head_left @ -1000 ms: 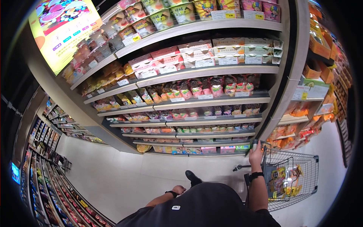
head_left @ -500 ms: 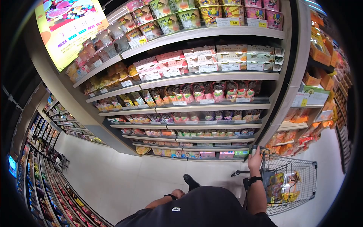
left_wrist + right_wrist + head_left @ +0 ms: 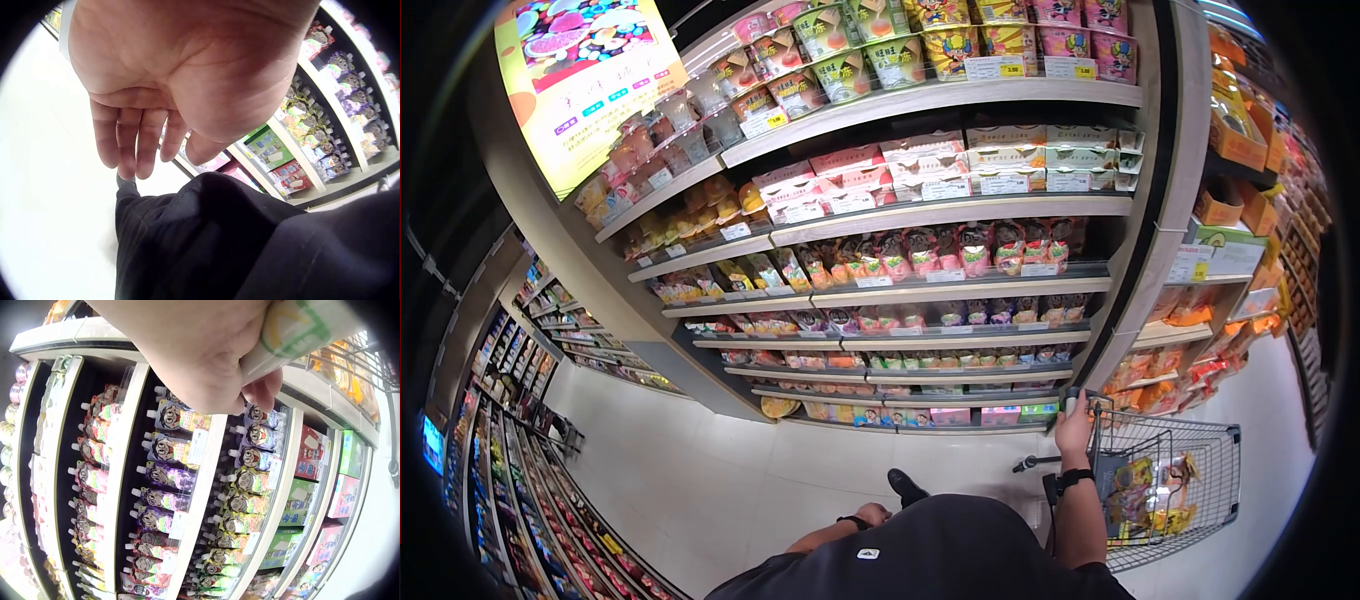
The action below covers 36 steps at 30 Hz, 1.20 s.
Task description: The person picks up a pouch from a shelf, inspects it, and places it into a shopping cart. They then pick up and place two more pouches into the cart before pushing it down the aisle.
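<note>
My right hand [image 3: 1074,432] grips the handle of a wire shopping cart [image 3: 1236,480], which stands at my right side. In the right wrist view, the fingers curl round the pale handle [image 3: 297,334], which carries green and yellow print. Several bright snack bags [image 3: 1135,480] lie in the cart's basket. My left hand [image 3: 187,75] hangs palm in view beside my dark trousers [image 3: 206,231], its fingers loosely bent and holding nothing. In the head view it shows at the left of my body, above the floor.
A tall shelf unit [image 3: 940,212] faces me, stocked with jelly cups [image 3: 895,62], boxed packs [image 3: 922,160] and spouted pouches [image 3: 165,447]. A lit sign [image 3: 590,100] stands at its left. Orange bags [image 3: 1135,375] fill racks beyond its right post. Pale floor [image 3: 700,445] lies before it.
The view has tipped slightly, so the shelves sit a little lower than a second ago. My left hand has shifted slightly toward my body. The right hand keeps its hold on the cart handle.
</note>
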{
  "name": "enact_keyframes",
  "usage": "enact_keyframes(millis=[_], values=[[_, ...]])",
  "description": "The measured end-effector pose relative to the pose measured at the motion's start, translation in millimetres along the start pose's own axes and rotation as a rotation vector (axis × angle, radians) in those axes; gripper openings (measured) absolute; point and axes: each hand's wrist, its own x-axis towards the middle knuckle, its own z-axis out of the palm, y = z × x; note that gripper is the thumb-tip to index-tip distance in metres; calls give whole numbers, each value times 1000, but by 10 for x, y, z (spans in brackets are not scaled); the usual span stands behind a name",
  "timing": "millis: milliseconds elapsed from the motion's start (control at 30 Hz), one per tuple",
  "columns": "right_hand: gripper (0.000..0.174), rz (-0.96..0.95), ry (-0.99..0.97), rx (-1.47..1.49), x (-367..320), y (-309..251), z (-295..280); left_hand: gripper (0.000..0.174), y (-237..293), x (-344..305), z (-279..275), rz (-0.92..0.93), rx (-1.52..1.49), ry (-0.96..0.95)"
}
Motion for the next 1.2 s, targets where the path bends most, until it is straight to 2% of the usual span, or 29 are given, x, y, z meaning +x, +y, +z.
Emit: enact_keyframes(millis=[67,133,167,233,367,433,633,733,833,933,1033,1100,1200], values=[[78,-9,14,0,-8,17,23,47,-11,-3,-26,8,3,-7],[78,-18,32,-2,0,38,35,48,59,-83,-91,126,48,-78],[78,2,15,5,4,29,32,48,17,-16,-66,129,51,-78],[78,19,0,12,15,14,27,48,-40,69,-14,24,-41,-54],[79,13,-8,-3,20,18,30,48,12,18,-31,77,-31,-39],[79,17,-6,-9,20,20,32,48,106,-64,-63,-27,-110,-23],[80,-9,24,-13,29,57,68,50,179,-122,-82,-55,-140,-14],[80,38,-26,-14,18,-49,-44,51,134,-67,-55,17,-56,-13],[78,114,-114,27,3,-110,-108,50,113,-71,-47,-4,-111,-63],[78,34,-17,-13,15,-2,10,50,149,-106,-64,-17,-99,-60],[78,64,-46,-17,12,-83,-70,49,117,-90,-42,7,-97,-44],[77,171,-164,34,4,-220,-216,49,59,-23,-15,-1,-81,-40],[77,135,-124,44,-13,-232,-228,49,136,-131,-56,-24,-47,-24]])
